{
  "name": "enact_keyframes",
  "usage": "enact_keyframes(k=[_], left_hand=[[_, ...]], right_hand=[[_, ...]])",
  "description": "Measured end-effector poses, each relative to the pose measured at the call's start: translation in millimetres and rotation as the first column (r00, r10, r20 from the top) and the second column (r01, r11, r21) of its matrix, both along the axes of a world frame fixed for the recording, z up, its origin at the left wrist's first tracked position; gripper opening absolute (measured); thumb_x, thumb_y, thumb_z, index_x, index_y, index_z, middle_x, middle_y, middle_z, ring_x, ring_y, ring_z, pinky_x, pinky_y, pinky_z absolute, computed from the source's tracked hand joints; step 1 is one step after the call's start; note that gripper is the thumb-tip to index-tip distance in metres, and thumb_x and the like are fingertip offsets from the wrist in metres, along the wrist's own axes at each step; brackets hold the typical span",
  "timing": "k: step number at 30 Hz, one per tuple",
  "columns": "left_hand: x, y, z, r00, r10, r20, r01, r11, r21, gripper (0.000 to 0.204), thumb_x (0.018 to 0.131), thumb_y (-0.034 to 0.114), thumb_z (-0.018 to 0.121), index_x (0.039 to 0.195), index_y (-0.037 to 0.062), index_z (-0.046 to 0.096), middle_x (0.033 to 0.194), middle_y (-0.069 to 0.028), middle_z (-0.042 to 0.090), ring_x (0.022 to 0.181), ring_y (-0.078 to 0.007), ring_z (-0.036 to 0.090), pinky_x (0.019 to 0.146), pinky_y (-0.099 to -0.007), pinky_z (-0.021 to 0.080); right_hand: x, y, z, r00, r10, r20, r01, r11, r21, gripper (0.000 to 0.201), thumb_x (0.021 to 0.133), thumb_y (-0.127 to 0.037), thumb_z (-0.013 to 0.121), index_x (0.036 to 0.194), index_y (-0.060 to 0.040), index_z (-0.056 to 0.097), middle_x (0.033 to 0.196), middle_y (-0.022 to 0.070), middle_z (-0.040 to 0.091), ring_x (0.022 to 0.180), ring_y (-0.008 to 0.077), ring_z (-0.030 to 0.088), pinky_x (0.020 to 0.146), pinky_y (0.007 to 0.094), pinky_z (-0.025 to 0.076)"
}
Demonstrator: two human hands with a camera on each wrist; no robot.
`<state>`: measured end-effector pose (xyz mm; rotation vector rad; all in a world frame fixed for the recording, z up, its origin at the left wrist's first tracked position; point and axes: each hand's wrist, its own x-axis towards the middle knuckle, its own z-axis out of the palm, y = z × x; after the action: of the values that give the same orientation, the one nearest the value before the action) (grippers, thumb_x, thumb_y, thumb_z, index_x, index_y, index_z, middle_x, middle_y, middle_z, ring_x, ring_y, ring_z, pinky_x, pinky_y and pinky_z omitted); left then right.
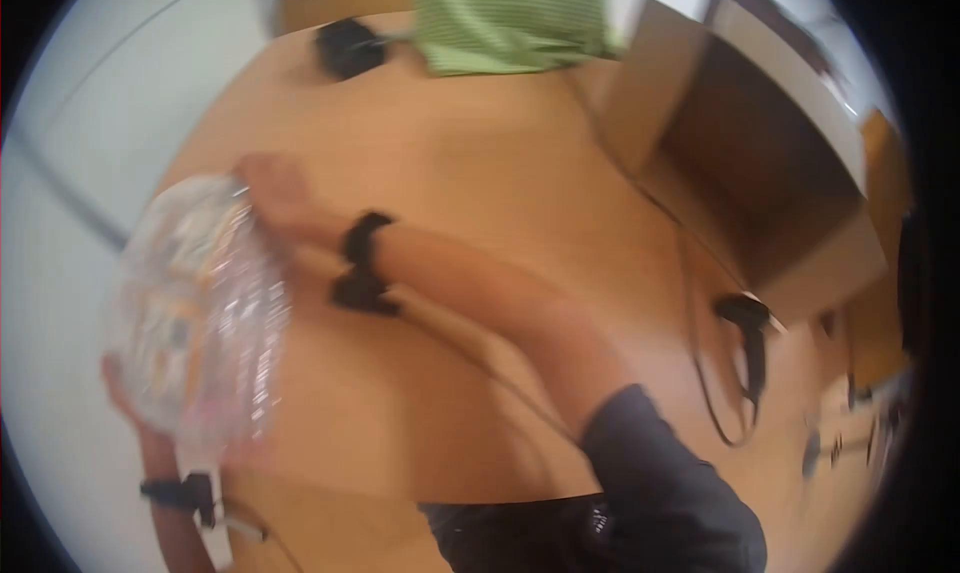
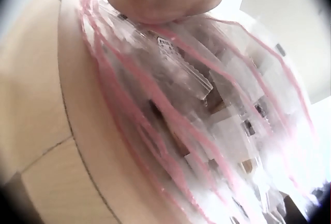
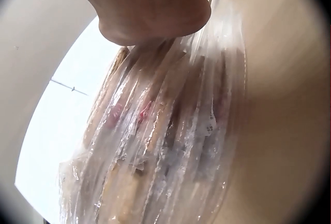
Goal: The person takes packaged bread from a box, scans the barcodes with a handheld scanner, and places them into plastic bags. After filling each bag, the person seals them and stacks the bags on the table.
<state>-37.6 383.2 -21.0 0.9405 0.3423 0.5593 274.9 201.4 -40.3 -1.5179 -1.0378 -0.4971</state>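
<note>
Between my two hands is a stack of clear plastic zip bags (image 1: 205,303), at the left edge of the table. Pink seal strips run along the bags (image 2: 155,94) in the left wrist view, with white and brown contents showing through. My right hand (image 1: 275,188) grips the far end of the stack. At the near left side, my left hand (image 1: 122,388) holds the other end, its fingers mostly hidden by the plastic. Layered bag edges (image 3: 165,131) hang below my right hand in the right wrist view.
An open cardboard box (image 1: 740,153) stands on the right, with a black handheld scanner (image 1: 745,338) and its cable in front. Green striped cloth (image 1: 510,23) lies at the back beside a dark object (image 1: 350,48). The wooden table (image 1: 450,153) has a curved left edge.
</note>
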Motion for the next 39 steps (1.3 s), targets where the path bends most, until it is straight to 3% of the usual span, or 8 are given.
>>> enact_keyframes(k=[8,11,14,21,24,27,30,39], left_hand=[[0,26,-2,0.931,0.358,-0.072,-0.316,0.889,0.333,0.063,0.112,0.044,0.034,0.155,-0.0015,0.038,0.153,-0.0172,0.049,0.141,-0.0298,0.047,0.12,-0.0452,0.038],[-22,24,24,0.694,0.71,0.119,-0.545,0.41,0.731,0.059,0.113,0.039,0.03,0.156,-0.0008,0.037,0.158,-0.0171,0.043,0.151,-0.0279,0.036,0.127,-0.0437,0.023],[-37,-37,78,0.641,0.683,0.352,-0.596,0.153,0.789,0.055,0.112,0.034,0.031,0.153,-0.0019,0.039,0.16,-0.0177,0.042,0.152,-0.028,0.035,0.128,-0.0443,0.022],[-59,-129,71,0.665,0.617,0.422,-0.529,-0.009,0.848,0.035,0.113,0.021,0.033,0.119,-0.0049,0.056,0.116,-0.0139,0.059,0.1,-0.0196,0.054,0.097,-0.0342,0.046],[-44,-215,45,0.985,0.034,0.169,-0.172,0.232,0.957,0.029,0.106,0.023,0.053,0.087,0.0033,0.062,0.081,-0.0049,0.061,0.08,-0.0142,0.059,0.08,-0.034,0.049],[16,-302,49,0.9,-0.281,-0.335,0.437,0.58,0.687,0.034,0.106,0.027,0.058,0.082,0.0033,0.054,0.065,-0.0003,0.042,0.062,-0.0084,0.039,0.055,-0.0323,0.036],[105,-337,20,0.941,-0.271,-0.202,0.31,0.455,0.835,0.038,0.109,0.028,0.053,0.08,0.004,0.052,0.065,0.0027,0.044,0.06,-0.0071,0.038,0.054,-0.0305,0.036],[241,-327,-10,0.871,-0.49,-0.033,0.485,0.848,0.212,0.038,0.105,0.033,0.056,0.073,0.0139,0.049,0.058,0.0042,0.043,0.049,-0.006,0.041,0.044,-0.0249,0.033]], right_hand=[[-28,-77,23,0.874,-0.188,-0.448,0.229,0.973,0.038,0.04,0.106,-0.032,0.045,0.106,0.002,0.067,0.107,0.0286,0.066,0.108,0.0472,0.061,0.095,0.052,0.05],[12,-106,-81,0.763,-0.514,0.393,0.579,0.813,-0.06,0.032,0.099,-0.018,0.05,0.118,0.0027,0.066,0.111,0.0271,0.069,0.104,0.0428,0.067,0.092,0.0513,0.054],[-62,-230,-14,0.73,-0.262,-0.631,0.141,0.962,-0.236,0.057,0.11,-0.05,0.044,0.136,-0.0017,0.059,0.12,0.0173,0.068,0.117,0.0278,0.064,0.098,0.0407,0.05],[-86,-293,-16,0.711,0.076,-0.699,0.031,0.99,0.138,0.039,0.111,-0.027,0.052,0.129,0.0059,0.061,0.105,0.0097,0.069,0.099,0.0175,0.069,0.088,0.0295,0.056],[-86,-294,-10,0.757,0.057,-0.651,-0.058,0.998,0.019,0.034,0.112,-0.022,0.051,0.127,0.0064,0.062,0.109,0.0107,0.069,0.098,0.0179,0.069,0.089,0.029,0.057],[-84,-298,-11,0.682,0.128,-0.72,-0.086,0.992,0.095,0.035,0.111,-0.027,0.052,0.123,0.0039,0.065,0.11,0.011,0.07,0.094,0.0175,0.069,0.086,0.0293,0.057],[-69,-306,-20,0.681,0.124,-0.722,0.054,0.975,0.218,0.035,0.111,-0.03,0.053,0.117,0.0012,0.068,0.106,0.0098,0.071,0.089,0.016,0.069,0.08,0.0289,0.056],[-27,-338,-22,0.719,-0.118,-0.685,0.314,0.935,0.167,0.032,0.11,-0.034,0.055,0.107,-0.0043,0.069,0.097,0.0055,0.071,0.081,0.0125,0.065,0.074,0.0272,0.053]])
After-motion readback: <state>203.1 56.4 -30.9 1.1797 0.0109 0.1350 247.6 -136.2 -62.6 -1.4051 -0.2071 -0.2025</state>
